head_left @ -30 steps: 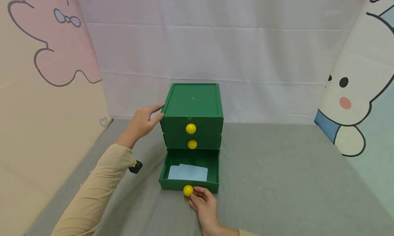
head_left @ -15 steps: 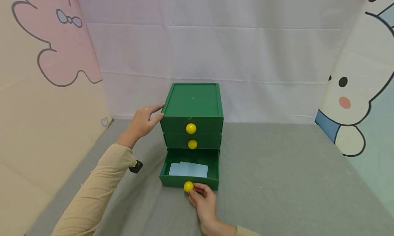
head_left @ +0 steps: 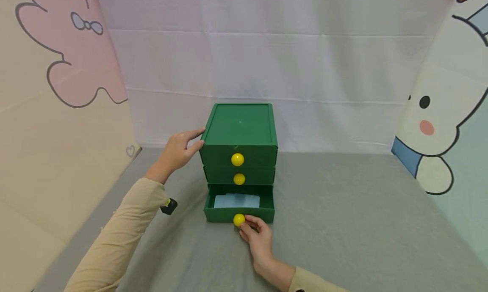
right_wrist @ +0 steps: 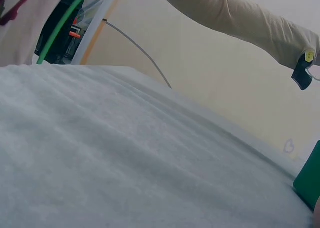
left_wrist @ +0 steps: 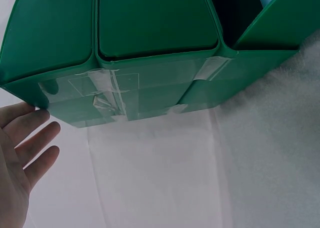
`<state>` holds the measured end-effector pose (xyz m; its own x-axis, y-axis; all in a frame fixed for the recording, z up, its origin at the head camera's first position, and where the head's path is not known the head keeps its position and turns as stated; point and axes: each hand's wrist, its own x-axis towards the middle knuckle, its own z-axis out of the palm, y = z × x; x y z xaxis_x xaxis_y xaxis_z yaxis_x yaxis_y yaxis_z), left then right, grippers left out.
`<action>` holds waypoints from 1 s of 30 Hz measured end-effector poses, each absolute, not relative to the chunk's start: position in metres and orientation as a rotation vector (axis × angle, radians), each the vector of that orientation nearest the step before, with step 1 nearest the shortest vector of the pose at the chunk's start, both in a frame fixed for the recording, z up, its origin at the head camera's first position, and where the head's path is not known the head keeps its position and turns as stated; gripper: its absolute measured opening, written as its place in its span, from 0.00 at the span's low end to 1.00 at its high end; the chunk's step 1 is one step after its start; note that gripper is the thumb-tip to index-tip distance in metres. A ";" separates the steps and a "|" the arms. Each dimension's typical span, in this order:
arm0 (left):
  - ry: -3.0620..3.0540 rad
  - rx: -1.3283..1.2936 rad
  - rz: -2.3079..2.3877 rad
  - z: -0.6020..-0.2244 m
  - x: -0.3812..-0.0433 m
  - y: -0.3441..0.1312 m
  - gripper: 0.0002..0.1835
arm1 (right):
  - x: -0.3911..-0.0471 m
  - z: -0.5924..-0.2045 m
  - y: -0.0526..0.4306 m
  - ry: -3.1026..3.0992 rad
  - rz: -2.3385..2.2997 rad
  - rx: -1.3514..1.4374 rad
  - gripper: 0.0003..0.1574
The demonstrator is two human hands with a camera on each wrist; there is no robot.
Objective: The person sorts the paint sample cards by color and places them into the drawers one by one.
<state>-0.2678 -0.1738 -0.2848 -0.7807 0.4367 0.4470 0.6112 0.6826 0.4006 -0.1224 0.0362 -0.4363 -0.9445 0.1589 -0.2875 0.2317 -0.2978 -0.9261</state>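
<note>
A green cabinet [head_left: 241, 125] with three stacked drawers stands on the grey cloth. Its bottom drawer [head_left: 225, 215] is pulled partly out, and light blue cards [head_left: 236, 201] lie inside. My right hand [head_left: 261, 241] pinches the yellow ball knob [head_left: 239, 220] of that drawer between thumb and fingers. At the cabinet's upper left side, my left hand [head_left: 176, 151] touches the edge with its fingertips, fingers extended. In the left wrist view, the fingers of the left hand [left_wrist: 22, 148] are spread at the taped cabinet side [left_wrist: 155, 88]. The right wrist view catches only a corner of green drawer [right_wrist: 309, 183].
The upper two drawers are closed, with yellow knobs of their own, a top knob [head_left: 237, 159] and a middle knob [head_left: 239, 179]. A white cloth wall [head_left: 324, 72] rises behind the cabinet. Printed side panels [head_left: 450, 127] flank the grey cloth [head_left: 362, 207].
My right hand has pushed the bottom drawer inward by its knob, so less of its inside and of the cards shows. The left hand has stayed at the cabinet's side.
</note>
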 end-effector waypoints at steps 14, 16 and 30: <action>-2.573 -0.835 -0.786 -0.289 -0.270 -0.175 0.23 | -0.146 -0.442 0.039 1.837 -2.483 0.428 0.19; -2.574 -0.830 -0.787 -0.289 -0.270 -0.176 0.23 | -0.150 -0.442 0.038 1.841 -2.491 0.426 0.18; -2.555 -0.828 -0.814 -0.289 -0.269 -0.177 0.23 | -0.182 -0.448 0.033 1.833 -2.579 0.422 0.17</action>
<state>-0.2688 -0.1767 -0.2886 -0.7749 0.4269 0.4662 0.6179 0.6672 0.4161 -0.1824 0.0332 -0.4484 -0.9639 0.1920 -0.1846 0.1113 -0.3395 -0.9340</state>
